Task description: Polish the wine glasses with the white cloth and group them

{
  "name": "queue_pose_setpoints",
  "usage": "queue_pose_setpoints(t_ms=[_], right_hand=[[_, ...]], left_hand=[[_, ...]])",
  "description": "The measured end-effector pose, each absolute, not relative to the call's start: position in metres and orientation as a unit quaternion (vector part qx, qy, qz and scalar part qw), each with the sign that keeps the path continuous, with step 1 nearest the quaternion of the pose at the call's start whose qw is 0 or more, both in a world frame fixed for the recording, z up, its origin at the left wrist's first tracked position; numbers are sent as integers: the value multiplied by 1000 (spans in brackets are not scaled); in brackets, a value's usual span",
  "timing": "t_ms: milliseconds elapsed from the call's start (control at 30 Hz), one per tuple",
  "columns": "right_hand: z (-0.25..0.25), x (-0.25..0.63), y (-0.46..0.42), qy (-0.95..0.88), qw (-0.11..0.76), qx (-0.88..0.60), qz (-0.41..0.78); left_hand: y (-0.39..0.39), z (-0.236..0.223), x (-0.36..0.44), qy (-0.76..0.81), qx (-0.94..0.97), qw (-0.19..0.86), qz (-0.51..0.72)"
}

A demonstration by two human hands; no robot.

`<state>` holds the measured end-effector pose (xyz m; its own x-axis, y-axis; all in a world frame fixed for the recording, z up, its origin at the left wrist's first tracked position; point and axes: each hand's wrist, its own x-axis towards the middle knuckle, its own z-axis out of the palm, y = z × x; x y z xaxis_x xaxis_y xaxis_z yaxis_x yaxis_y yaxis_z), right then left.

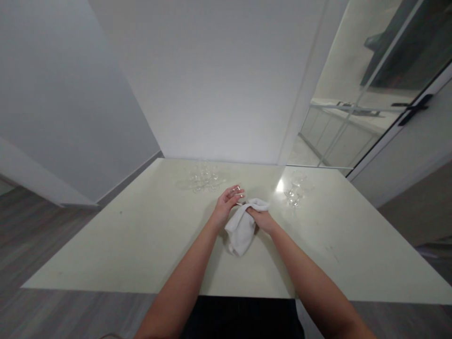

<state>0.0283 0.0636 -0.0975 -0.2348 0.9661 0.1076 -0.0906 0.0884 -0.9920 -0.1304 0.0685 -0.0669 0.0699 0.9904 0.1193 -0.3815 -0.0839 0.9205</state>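
Over the middle of the table, my left hand (226, 201) is closed around a small clear stemmed glass (236, 190), tilted with its end pointing away from me. Just to the right, my right hand (260, 218) grips a white cloth (242, 230). The cloth hangs down between my wrists, and its upper fold lies against the near end of the glass. Some fingers of my right hand are hidden in the cloth, so I cannot tell whether they also touch the glass.
A pale glossy table (148, 245) spreads under my arms. Several clear glasses (204, 176) stand together at the back left. More clear glasses (295, 188) are grouped at the back right. A white wall (226, 94) rises behind the table, with a glazed door (353, 108) to the right.
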Motion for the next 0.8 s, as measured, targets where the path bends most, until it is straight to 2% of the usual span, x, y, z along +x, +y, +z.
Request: queue_pose_setpoints(t_ms=[67,133,300,400,500,700,800], right_hand=[[-98,26,64,-610,476,-388,502],[-99,25,64,-612,467,-386,508],[-103,32,62,-465,422,-392,672],[-102,36,62,-427,406,-385,711],[-97,34,64,-443,448,-402,664],[-95,33,71,-573,525,-439,450],[-97,34,73,-589,536,-431,424]], left_hand=[[71,-70,-130,394,434,552,593],[73,-72,-130,415,420,545,596],[67,-69,-132,304,426,623,581],[63,-65,-131,251,451,643,566],[64,-64,-131,259,468,615,580],[71,-68,-130,305,469,541,628],[74,-71,-130,324,448,502,665]])
